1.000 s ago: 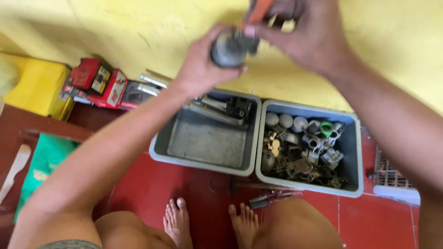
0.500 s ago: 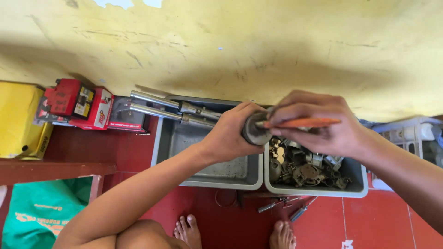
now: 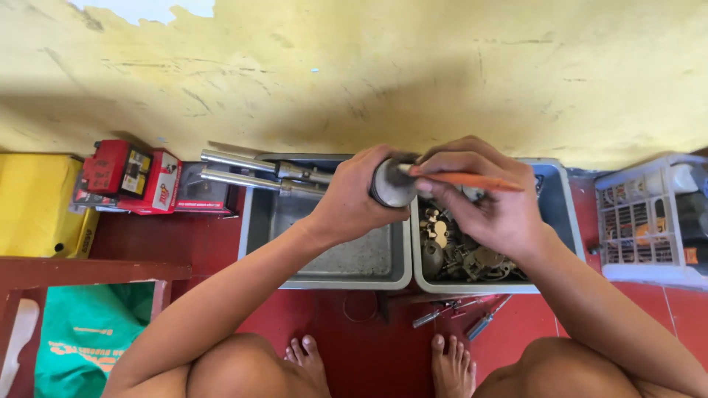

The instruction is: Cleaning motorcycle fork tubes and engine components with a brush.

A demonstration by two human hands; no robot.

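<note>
Grey metal cylinder (image 3: 392, 184), a round engine part, sits clasped in the left hand (image 3: 352, 199) above the seam between two grey trays. Left fingers wrap closed round its barrel, with its open face turned toward the right hand (image 3: 490, 203). Right fingers are pinched shut on an orange-handled tool (image 3: 472, 180), which lies level, its handle pointing away from the cylinder and its tip at the cylinder's rim; whether the tip has entered the part cannot be told.

Left tray (image 3: 328, 258), just under the left wrist, holds only grime on its floor, while two chrome tubes (image 3: 251, 169) lie across its far corner and jut out beyond its rim. Right tray (image 3: 560, 221), below the right hand, is heaped with small brass and steel parts (image 3: 461, 254). In front of the trays, on the red floor (image 3: 354, 346) near the bare feet, lie a few loose screwdrivers (image 3: 461, 313). Beyond the left tray stand a red box (image 3: 133, 177) and a yellow container (image 3: 37, 199); beyond the right tray stands a white crate (image 3: 641, 221).

Judged from this layout, work on the cylinder is under way and not finished: the part is in hand rather than set down in either tray, and the tool is at its rim.
</note>
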